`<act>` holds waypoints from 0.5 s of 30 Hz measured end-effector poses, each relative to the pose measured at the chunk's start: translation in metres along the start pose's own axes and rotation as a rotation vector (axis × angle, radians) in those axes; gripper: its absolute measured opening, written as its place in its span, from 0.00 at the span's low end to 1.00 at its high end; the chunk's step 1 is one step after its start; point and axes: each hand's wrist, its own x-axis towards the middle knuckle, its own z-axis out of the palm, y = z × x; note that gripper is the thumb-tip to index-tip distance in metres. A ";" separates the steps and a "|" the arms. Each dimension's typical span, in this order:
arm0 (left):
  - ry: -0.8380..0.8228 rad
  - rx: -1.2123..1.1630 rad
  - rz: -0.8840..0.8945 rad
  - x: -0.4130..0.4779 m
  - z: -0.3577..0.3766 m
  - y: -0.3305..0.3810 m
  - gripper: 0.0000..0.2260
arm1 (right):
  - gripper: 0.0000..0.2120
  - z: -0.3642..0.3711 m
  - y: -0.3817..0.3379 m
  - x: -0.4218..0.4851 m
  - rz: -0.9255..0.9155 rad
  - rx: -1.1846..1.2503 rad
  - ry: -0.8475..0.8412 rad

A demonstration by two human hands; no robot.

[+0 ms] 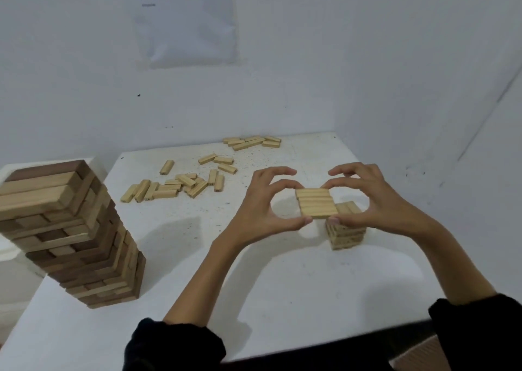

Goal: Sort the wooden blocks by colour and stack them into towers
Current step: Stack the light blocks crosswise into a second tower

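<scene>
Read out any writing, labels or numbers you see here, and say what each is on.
The wall sheet: several printed lines at its top, too blurred to read.
The held blocks, loose blocks and tall tower: no writing visible.

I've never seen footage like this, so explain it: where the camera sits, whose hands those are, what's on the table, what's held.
No machine here: a person wears one camera on the head, looking down at their own hands. The left hand and right hand pinch a flat row of three pale blocks between them, by the top of a short pale tower. On the white table stands a tall tower of mixed pale and dark blocks, and loose blocks lie farther back.
</scene>
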 end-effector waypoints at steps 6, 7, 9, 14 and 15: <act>-0.033 0.022 0.005 0.022 0.039 0.008 0.25 | 0.23 -0.023 0.033 -0.011 0.120 0.025 -0.129; -0.039 0.029 0.000 0.023 0.044 0.008 0.25 | 0.23 -0.024 0.037 -0.012 0.133 0.025 -0.144; -0.048 0.041 -0.010 0.025 0.053 0.008 0.26 | 0.23 -0.025 0.045 -0.014 0.151 0.028 -0.168; -0.058 0.052 -0.031 0.028 0.063 0.005 0.27 | 0.22 -0.025 0.056 -0.016 0.158 0.051 -0.163; -0.060 0.057 -0.032 0.028 0.063 0.004 0.27 | 0.22 -0.024 0.057 -0.016 0.161 0.053 -0.166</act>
